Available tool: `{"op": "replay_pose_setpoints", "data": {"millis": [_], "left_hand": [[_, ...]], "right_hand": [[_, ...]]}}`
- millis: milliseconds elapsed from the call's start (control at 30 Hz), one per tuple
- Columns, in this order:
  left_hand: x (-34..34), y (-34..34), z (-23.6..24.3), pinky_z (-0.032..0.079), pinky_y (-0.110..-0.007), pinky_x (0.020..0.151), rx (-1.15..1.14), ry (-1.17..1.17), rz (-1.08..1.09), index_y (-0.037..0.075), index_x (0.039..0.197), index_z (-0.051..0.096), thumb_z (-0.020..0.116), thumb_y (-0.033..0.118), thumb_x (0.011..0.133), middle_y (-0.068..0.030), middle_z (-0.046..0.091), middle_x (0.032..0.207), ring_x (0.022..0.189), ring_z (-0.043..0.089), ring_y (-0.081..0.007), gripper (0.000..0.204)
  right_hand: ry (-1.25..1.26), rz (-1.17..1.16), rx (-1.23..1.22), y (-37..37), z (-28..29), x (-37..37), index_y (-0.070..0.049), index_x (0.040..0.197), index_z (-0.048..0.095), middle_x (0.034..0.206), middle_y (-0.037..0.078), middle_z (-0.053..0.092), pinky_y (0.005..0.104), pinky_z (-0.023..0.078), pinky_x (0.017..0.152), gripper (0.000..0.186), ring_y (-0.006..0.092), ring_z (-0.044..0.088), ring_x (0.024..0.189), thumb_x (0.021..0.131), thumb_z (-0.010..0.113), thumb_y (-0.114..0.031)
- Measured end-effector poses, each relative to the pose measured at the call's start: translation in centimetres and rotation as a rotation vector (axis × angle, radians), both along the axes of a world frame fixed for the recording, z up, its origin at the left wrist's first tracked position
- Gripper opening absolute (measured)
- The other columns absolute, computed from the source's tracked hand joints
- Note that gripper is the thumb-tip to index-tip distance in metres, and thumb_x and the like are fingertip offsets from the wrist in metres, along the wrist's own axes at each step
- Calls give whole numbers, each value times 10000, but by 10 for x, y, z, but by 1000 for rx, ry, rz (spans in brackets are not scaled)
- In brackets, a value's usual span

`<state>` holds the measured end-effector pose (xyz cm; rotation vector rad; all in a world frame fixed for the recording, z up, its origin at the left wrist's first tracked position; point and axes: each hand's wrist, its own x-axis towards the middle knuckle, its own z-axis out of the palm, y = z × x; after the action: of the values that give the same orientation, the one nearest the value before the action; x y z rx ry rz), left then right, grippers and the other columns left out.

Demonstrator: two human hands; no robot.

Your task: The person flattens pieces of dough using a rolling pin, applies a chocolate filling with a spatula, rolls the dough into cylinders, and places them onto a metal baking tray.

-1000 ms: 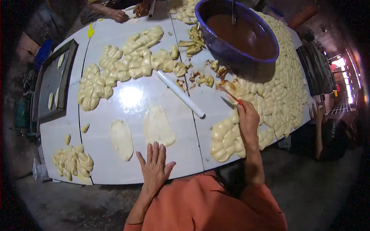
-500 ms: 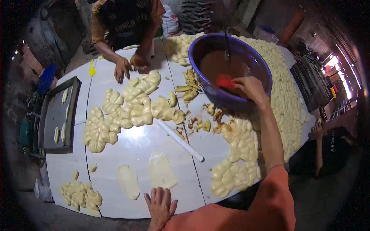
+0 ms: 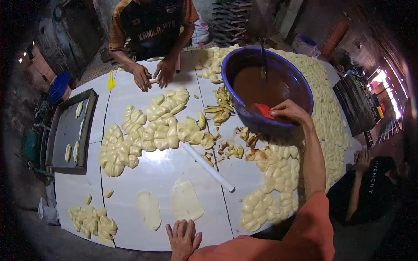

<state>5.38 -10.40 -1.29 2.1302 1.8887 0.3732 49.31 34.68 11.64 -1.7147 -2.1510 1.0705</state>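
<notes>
My right hand (image 3: pixel 291 112) pinches a red plastic scraper (image 3: pixel 264 110) just inside the near rim of a big purple tub (image 3: pixel 230 92). Smooth brown paste (image 3: pixel 254 85) fills the tub's lower part, and a dark-handled tool (image 3: pixel 264 61) stands in it. The scraper's lower edge is hard to make out against the paste. With fingers spread, my left hand (image 3: pixel 184 238) rests on the table's near edge, just below a flattened dough sheet (image 3: pixel 186 202). A narrower flat dough sheet (image 3: pixel 148 211) lies to its left. Beyond them, a white rolling pin (image 3: pixel 209 168) lies slantwise.
Dough pieces (image 3: pixel 159 130) cluster mid-table, with more dough (image 3: pixel 270 187) at right and a dense spread (image 3: pixel 326 113) beyond the tub. Peeled bananas (image 3: pixel 221 104) lie beside the tub. A baking tray (image 3: pixel 61 139) stands left. Across the table, a co-worker's hands (image 3: pixel 152 78) handle dough.
My right hand and the red scraper have drawn slightly nearer to the tub's near rim. My left hand stays flat on the table. The view has tilted up a little.
</notes>
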Motion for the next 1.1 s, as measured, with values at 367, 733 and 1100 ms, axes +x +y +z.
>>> {"op": "replay_pose_setpoints", "data": {"millis": [367, 733, 1100], "left_hand": [[-1, -4, -4, 230, -764, 1149, 44, -12, 21, 53, 1399, 571, 752, 386, 881, -199, 548, 1391, 1333, 494, -416, 642], [-1, 3, 3, 293, -710, 1141, 118, -102, -2, 89, 1386, 611, 760, 365, 901, -157, 560, 1387, 1332, 506, -353, 577], [-1, -8, -6, 278, -718, 1155, 144, -81, 41, 96, 1399, 599, 733, 399, 926, -151, 559, 1408, 1352, 505, -341, 578]], "right_hand": [[84, -86, -162, -24, 45, -22, -39, 1275, 747, 851, 30, 741, 297, 488, 644, 537, 87, 610, 712, 916, 801, -434], [140, 307, -233, -162, 22, -145, 5, 1221, 753, 871, 53, 766, 265, 524, 648, 349, 71, 642, 731, 946, 770, -211], [-211, 636, 520, -254, -42, -244, -171, 1136, 742, 762, 51, 649, 408, 549, 608, 240, 277, 693, 706, 907, 738, -241]]}}
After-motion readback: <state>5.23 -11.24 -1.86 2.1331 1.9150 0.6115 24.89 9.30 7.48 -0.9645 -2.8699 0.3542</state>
